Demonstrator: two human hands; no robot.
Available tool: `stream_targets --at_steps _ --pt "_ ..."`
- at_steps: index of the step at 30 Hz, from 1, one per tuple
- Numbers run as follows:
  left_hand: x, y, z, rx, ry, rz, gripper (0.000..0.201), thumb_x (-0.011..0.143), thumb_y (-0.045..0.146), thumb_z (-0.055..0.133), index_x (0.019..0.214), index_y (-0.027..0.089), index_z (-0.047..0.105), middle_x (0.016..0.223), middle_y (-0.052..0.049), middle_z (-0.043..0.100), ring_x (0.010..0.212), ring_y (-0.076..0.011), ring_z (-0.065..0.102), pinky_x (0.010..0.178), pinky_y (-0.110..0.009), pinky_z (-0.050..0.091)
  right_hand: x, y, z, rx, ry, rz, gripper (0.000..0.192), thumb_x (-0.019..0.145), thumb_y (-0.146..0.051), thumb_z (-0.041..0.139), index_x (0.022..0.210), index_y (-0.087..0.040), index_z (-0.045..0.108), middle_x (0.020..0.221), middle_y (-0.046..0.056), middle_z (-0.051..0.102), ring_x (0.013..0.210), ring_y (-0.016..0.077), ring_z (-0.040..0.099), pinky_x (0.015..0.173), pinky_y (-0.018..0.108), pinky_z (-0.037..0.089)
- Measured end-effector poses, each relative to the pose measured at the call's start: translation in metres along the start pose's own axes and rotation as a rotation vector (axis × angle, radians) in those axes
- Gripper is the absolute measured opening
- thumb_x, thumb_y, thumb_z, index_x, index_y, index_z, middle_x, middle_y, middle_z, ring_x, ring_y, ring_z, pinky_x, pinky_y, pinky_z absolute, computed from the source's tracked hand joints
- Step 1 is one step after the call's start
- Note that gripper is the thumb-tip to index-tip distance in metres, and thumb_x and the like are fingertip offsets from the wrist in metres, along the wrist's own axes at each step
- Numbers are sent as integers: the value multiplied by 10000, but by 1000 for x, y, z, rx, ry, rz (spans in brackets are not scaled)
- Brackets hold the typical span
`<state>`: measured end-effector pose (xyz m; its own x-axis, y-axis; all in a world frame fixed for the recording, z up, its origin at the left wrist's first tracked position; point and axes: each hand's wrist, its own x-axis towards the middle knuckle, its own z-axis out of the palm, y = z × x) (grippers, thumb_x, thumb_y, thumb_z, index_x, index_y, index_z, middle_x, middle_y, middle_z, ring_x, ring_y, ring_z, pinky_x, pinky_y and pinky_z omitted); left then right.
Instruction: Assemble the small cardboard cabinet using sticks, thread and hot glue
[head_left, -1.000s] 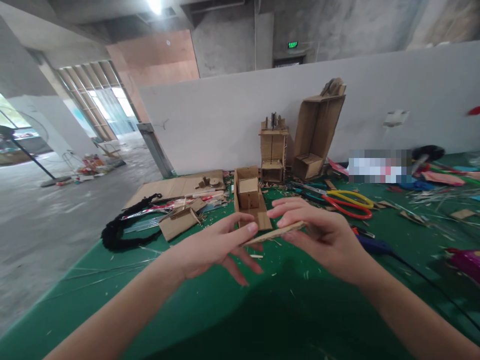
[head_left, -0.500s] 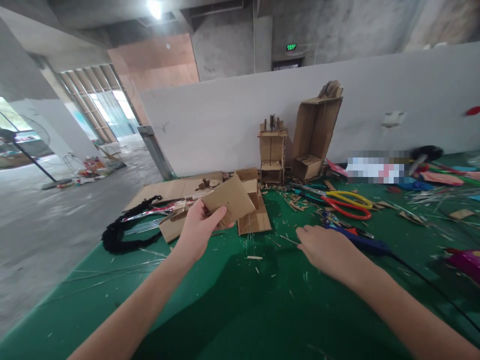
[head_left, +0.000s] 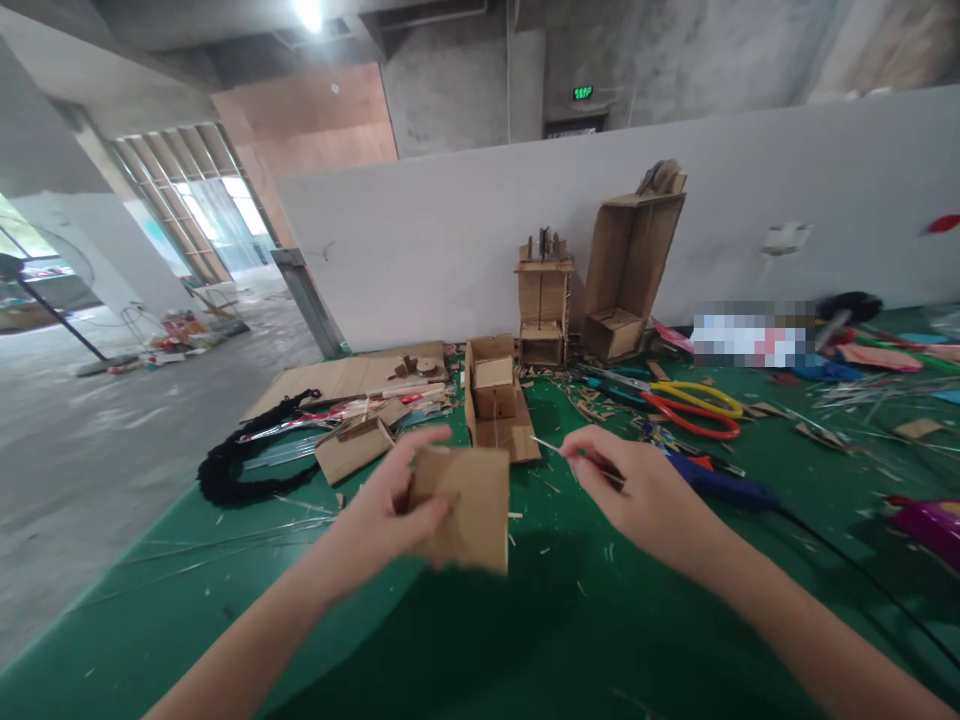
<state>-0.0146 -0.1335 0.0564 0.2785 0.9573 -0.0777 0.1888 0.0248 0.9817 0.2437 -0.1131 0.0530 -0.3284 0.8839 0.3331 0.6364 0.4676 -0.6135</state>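
Note:
My left hand (head_left: 405, 500) grips a square piece of cardboard (head_left: 472, 505) by its left side, above the green tabletop; the piece is slightly blurred. In my right hand (head_left: 619, 470), pinched between thumb and fingers, is a thin light-coloured stick (head_left: 546, 444) whose tip points left toward the cardboard without touching it. Behind the held piece lies a small open cardboard box (head_left: 495, 400) with a block-like part inside. Left of it rests a folded cardboard scrap (head_left: 352, 455).
Red- and yellow-handled scissors (head_left: 697, 410) and a blue glue gun (head_left: 724, 485) with a cord lie at the right. Two cardboard structures, one short (head_left: 541, 310) and one tall (head_left: 634, 260), stand against the white wall. A black fuzzy strand (head_left: 225, 475) curls at the left.
The cardboard in my left hand has come down and nearer, turning more squarely toward me. My right hand has risen slightly leftward, and the stick now points up-left.

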Motion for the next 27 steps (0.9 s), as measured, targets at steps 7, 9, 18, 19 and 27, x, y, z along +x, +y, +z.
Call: stream_targets --at_steps 7,9,18,19,27 --pt "-31 -22 44 803 -35 105 481 853 432 460 1305 273 417 1148 -98 606 972 -288 613 790 -462 517 7 7 -4 835 54 161 205 853 -392 571 861 -193 624 716 -6 542 651 114 530 633 272 435" --pt "-30 -20 47 1043 -9 81 683 818 567 448 1397 234 307 1045 -128 637 885 -329 629 723 -500 507 9 7 0 969 105 154 186 854 -378 583 823 -198 624 802 6 559 779 126 541 759 290 440" --pt "-18 -22 37 1352 41 293 513 773 538 529 1182 229 550 1298 -134 506 1193 -365 449 900 -523 438 9 -13 9 1572 -83 258 499 866 -509 433 492 -179 412 477 -59 217 442 84 208 452 241 234" --pt "-17 -25 40 1336 26 315 508 764 528 550 1176 231 550 1345 -122 477 1241 -362 406 948 -528 407 9 -15 12 1612 -92 283 508 860 -492 421 461 -181 371 456 -59 195 430 86 186 444 246 217" --pt "-21 -32 70 1224 -78 455 537 731 586 582 1106 202 566 1289 -108 547 1173 -301 488 961 -483 409 3 -20 35 1763 -101 452 420 770 -379 391 403 -192 308 393 -71 127 370 76 103 406 251 135"
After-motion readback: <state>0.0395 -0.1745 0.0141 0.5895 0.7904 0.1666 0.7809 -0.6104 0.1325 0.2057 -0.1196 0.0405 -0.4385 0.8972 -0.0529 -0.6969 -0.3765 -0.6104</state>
